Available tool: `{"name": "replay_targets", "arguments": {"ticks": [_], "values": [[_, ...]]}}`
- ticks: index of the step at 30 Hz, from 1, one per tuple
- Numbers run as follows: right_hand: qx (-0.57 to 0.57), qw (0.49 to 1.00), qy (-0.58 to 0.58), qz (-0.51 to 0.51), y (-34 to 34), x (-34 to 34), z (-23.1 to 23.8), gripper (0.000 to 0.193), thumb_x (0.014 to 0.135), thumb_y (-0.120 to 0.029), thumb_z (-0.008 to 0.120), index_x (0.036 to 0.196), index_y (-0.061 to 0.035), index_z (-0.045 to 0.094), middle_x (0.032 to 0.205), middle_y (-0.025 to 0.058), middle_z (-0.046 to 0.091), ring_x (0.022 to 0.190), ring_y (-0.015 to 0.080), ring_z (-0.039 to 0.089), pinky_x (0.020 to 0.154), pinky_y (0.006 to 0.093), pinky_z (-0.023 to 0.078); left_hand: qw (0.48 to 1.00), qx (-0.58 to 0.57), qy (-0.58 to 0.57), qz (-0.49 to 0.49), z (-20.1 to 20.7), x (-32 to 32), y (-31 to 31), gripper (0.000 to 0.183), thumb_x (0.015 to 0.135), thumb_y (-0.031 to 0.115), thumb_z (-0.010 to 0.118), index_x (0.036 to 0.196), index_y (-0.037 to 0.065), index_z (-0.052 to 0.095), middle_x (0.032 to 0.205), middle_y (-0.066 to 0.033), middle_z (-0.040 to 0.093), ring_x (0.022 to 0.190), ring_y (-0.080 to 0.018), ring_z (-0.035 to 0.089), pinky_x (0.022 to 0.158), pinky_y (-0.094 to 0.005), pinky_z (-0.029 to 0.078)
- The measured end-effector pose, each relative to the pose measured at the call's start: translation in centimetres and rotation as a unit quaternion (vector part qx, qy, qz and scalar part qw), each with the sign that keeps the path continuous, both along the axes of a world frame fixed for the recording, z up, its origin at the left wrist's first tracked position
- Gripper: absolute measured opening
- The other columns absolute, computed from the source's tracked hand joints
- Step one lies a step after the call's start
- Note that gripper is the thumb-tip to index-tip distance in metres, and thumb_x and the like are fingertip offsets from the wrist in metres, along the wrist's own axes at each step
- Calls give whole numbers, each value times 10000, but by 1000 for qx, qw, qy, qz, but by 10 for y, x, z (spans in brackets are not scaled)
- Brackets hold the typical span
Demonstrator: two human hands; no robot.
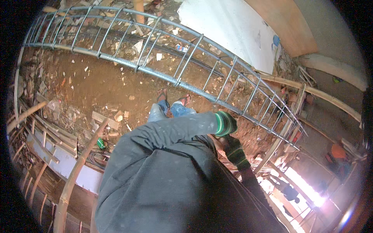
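Bamboo pole (77,174): at the left, slanting up from the lower edge, crossing in front of a pale board (87,179)
Green item (101,143): on the ground, just right of the pole's upper part; too small to identify
Steel bar cage (155,74): long bars joined by cross hoops, running from upper left to the right side, beyond the person's feet
Feet (163,97): in dark sandals, on brown earth (97,81) scattered with pale chips
Left hand (226,123): in a black-and-green striped glove, forearm laid across the body; just beside the cage's lower bar, contact cannot be told
Left grip: fingers mostly hidden; opening and any held item cannot be told
White sheet (233,31): at the top, beyond the cage, beside a brown panel (289,27)
Right hand (235,151): in a dark glove with green stripes, just below the left hand
Right grip: fingertips out of sight; opening and hold cannot be told
Orange item (339,151): far right, well apart from both hands, blurred
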State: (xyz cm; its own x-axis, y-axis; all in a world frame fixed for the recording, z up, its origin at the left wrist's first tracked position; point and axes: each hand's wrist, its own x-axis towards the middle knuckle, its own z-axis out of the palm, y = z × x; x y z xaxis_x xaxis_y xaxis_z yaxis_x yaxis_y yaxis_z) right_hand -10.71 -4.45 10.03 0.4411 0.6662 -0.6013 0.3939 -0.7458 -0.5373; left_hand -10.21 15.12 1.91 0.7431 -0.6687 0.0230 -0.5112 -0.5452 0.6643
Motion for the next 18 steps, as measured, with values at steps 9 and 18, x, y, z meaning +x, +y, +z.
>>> {"name": "replay_targets", "arguments": {"ticks": [9, 18], "values": [[-74, 825, 478, -291, 3, 4, -9, 289, 1031, -290, 595, 1209, -67, 644, 1016, 62, 697, 888, 136, 641, 818, 276, 514, 934, -171, -259, 176, -24, -60, 11, 363, 732, 365, 723, 1014, 140, 681, 1079, -76, 650, 1069, -322, 630, 936, -496, 481], [88, 922, 304, -222, 4, -35, -37, 421, 1045, -279, 560, 1375, -17, 560, 1277, 120, 643, 1209, 219, 603, 1036, 367, 496, 931, -180, -222, 228, -32, -88, 23, 776, 801, 614, 631, 1456, 213, 521, 1474, -145, 507, 1384, -373, 477, 1191, -578, 285]]}}
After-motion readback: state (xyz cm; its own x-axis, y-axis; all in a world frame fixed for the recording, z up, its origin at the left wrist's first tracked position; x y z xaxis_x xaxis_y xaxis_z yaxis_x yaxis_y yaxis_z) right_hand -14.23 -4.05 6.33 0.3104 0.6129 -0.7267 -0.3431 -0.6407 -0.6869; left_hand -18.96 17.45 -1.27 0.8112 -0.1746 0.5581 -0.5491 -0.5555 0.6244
